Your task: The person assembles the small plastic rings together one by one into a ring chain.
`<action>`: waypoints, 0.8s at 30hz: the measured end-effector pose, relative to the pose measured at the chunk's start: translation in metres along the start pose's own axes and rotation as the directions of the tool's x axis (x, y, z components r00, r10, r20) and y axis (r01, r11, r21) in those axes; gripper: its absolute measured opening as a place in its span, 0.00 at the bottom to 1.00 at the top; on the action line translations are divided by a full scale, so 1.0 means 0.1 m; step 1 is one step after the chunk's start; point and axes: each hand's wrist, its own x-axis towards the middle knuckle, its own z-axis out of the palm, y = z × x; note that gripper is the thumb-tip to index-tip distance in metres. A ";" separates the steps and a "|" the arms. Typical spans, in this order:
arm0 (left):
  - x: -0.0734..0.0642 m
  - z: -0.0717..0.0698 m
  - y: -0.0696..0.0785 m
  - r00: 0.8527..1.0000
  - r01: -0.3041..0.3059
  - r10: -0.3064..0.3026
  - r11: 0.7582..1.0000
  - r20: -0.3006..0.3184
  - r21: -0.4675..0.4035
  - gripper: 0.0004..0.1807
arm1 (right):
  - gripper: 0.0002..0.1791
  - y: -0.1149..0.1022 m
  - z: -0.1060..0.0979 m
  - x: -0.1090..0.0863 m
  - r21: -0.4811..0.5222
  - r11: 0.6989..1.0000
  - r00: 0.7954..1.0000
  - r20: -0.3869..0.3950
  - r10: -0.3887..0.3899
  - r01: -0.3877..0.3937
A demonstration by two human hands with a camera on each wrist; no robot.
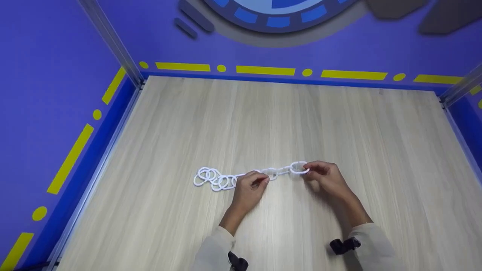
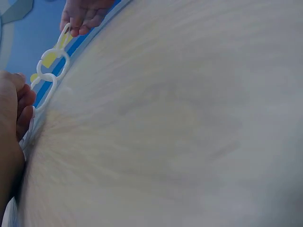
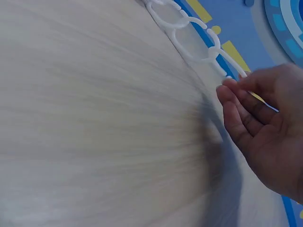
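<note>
A white plastic chain (image 1: 226, 182) of oval links runs across the wooden table, its left part lying bunched in overlapping loops. My right hand (image 1: 329, 178) pinches the end link (image 1: 299, 172) at the chain's right end between thumb and fingers. Farther left along it, my left hand (image 1: 249, 188) pinches another link (image 1: 272, 177), and the stretch between the hands is drawn out nearly straight. In the right wrist view, the links (image 3: 191, 59) near the right hand show gaps in their rings. The left wrist view shows linked rings (image 2: 53, 64) between both hands.
The pale wood table (image 1: 211, 124) is bounded by a blue back wall (image 1: 263, 52) and a blue left wall (image 1: 45, 94), both with yellow markings. Metal posts (image 1: 113, 41) stand at the corners. A black wrist device (image 1: 344, 245) sits at the right sleeve.
</note>
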 end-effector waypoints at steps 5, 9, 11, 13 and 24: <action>0.00 0.00 0.00 0.998 -0.055 0.056 0.996 -0.008 0.072 0.03 | 0.14 -0.01 -0.03 0.02 -0.003 0.997 0.994 -0.074 0.081 -0.081; 0.00 -0.03 -0.01 0.997 -0.074 0.079 0.971 -0.011 0.226 0.08 | 0.13 0.00 -0.09 0.03 -0.006 0.995 0.988 -0.115 0.100 -0.102; 0.00 -0.07 -0.01 0.998 -0.065 0.068 0.953 0.001 0.297 0.11 | 0.14 0.01 -0.13 0.03 -0.004 0.993 0.986 -0.125 0.113 -0.114; 0.01 -0.13 -0.03 0.998 -0.066 0.062 0.933 0.024 0.353 0.12 | 0.15 0.02 -0.18 0.03 -0.013 0.992 0.984 -0.127 0.122 -0.124; 0.10 -0.58 -0.28 0.994 -0.101 0.104 0.878 0.019 0.467 0.09 | 0.17 0.10 -0.45 -0.02 -0.022 0.988 0.965 -0.216 0.148 -0.156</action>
